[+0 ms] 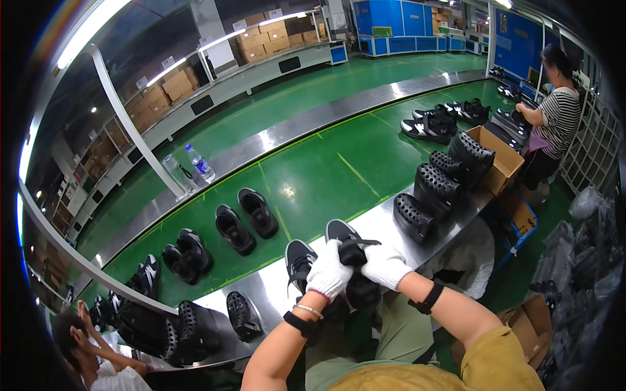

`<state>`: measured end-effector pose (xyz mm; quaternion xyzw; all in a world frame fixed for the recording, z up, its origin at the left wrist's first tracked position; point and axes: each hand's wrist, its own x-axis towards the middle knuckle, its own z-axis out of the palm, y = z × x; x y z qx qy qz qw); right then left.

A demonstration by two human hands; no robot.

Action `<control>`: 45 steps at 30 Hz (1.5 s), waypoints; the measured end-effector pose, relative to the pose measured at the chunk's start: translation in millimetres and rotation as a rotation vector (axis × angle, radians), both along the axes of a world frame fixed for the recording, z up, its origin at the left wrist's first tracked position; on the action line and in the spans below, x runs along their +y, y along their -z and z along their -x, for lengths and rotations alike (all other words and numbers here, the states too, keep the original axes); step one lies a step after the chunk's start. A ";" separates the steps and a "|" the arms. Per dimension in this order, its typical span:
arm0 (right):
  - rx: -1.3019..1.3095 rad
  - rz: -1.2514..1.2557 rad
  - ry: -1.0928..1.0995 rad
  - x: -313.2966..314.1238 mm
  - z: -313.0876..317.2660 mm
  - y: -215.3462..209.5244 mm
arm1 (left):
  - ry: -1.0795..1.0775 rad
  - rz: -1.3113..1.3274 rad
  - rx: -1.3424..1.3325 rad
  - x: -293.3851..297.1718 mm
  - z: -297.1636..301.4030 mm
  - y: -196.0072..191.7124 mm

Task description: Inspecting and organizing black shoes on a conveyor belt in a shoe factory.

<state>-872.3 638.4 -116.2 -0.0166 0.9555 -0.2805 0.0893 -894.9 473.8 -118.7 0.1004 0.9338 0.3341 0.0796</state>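
Observation:
At the steel edge of the bench before me, both my hands wear white knit gloves. My left hand [329,266] is closed on the near, collar end of a black sneaker [340,229] with a pale toe edge. On the other side of that collar, my right hand [386,264] grips the same shoe, with a dark strap or tongue showing between the gloves. The fingertips are partly hidden against the black material. Just left of it lies its look-alike, another black sneaker [300,255] with laces, close beside my left glove.
Black clog-shaped shoe forms with holes [413,217] stand in a cluster to the right, beside an open cardboard box [502,156]. Pairs of black shoes [235,229] rest on the green belt [313,176]. One person [554,111] works far right, another [91,358] lower left.

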 end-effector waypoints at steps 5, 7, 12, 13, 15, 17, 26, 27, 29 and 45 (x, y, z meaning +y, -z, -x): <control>0.367 -0.030 -0.150 9.9 -26.7 -2.7 | 0.156 -0.115 -0.090 -16.2 -16.9 -6.0; 0.742 -0.034 -0.313 9.0 -30.9 -4.6 | 0.131 -0.083 -0.140 -18.1 -24.4 -7.5; 0.856 -0.163 -0.373 3.5 -27.2 -11.6 | 0.196 -0.145 -0.051 -19.9 -26.3 -9.1; 0.789 -0.186 -0.351 4.6 -29.6 -12.3 | 0.156 -0.101 -0.092 -20.7 -26.9 -9.3; 0.901 -0.096 -0.363 9.6 -39.3 -12.7 | 0.195 -0.133 -0.063 -22.2 -29.0 -11.7; 0.848 0.035 -0.351 17.9 -51.2 -12.7 | 0.189 -0.101 0.012 -22.4 -34.6 -16.5; -0.002 1.021 0.238 47.4 -46.1 11.1 | 0.324 0.208 0.576 -6.2 -52.4 -27.5; -0.182 1.267 0.220 42.1 -39.4 16.3 | 0.299 0.260 0.553 -5.0 -50.7 -25.2; -0.116 1.280 0.277 35.8 -30.5 23.3 | 0.300 0.232 0.591 -8.7 -48.8 -20.3; 0.136 0.685 0.117 16.0 -90.7 21.2 | 0.308 0.100 0.617 -38.8 -46.4 -14.4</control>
